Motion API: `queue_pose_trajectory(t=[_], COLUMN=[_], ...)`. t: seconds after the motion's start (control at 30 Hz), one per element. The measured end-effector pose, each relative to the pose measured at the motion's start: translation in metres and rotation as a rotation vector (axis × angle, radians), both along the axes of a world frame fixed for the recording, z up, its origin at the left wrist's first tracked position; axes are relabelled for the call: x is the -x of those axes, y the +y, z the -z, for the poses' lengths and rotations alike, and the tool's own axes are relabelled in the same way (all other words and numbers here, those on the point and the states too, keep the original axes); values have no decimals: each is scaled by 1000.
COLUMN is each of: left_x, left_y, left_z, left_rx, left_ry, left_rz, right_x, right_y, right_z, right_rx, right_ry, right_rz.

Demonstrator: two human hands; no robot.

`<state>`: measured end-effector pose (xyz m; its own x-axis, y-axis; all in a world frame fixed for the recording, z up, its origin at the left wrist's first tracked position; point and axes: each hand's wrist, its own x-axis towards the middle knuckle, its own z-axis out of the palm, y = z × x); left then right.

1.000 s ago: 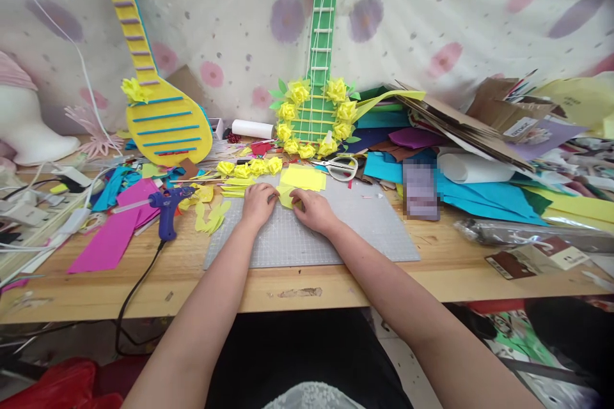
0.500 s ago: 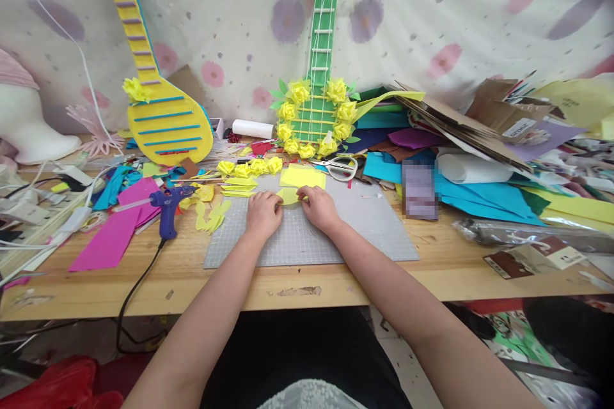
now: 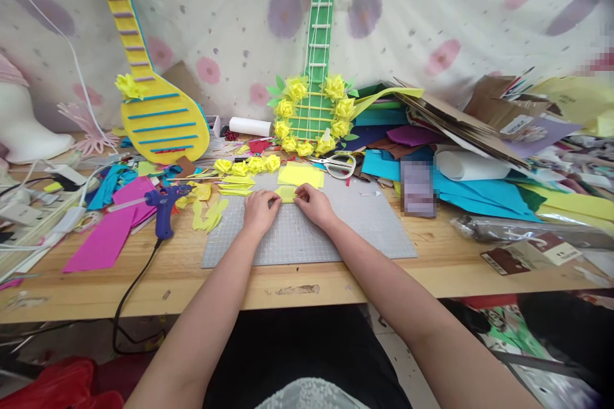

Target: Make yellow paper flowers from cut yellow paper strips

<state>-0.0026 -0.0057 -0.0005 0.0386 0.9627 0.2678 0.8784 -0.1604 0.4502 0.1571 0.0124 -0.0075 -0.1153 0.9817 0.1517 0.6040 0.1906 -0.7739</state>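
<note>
Between my hands is a small piece of yellow paper (image 3: 287, 193), held just above the grey cutting mat (image 3: 307, 236). My left hand (image 3: 260, 209) pinches its left edge, and my right hand (image 3: 314, 203) pinches the right edge. Just behind it lies a larger yellow sheet (image 3: 302, 175). Folded yellow strips (image 3: 236, 185) rest to the left of the paper, with several yellow paper flowers (image 3: 247, 165) behind them. Cut yellow petal shapes (image 3: 209, 214) lie at the mat's left edge. White-handled scissors (image 3: 339, 167) sit at the back of the mat.
A blue glue gun (image 3: 164, 208) with a black cord stands on the left near pink paper (image 3: 110, 230). Yellow (image 3: 165, 121) and green (image 3: 316, 102) paper instruments lean on the back curtain. Blue sheets (image 3: 480, 198) and cardboard (image 3: 465, 121) pile up on the right.
The yellow paper's outline has changed from a rounded shape to a squarer one between my fingers. Both hands stay in nearly the same place, and the view has shifted slightly.
</note>
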Motion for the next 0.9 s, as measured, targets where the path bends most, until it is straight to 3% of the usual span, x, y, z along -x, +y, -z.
queue_pose_trajectory(t=[0.43,0.9], left_x=[-7,-8], left_y=[5,2], left_z=[-2,-2], left_rx=[12,-7], left_ry=[-38,49], left_rz=[-90,-72], right_x=[9,13], right_y=[-3,-8], right_z=[2,-4], right_rx=[-96,-142], right_ry=[-154,-403], right_rz=[89,88])
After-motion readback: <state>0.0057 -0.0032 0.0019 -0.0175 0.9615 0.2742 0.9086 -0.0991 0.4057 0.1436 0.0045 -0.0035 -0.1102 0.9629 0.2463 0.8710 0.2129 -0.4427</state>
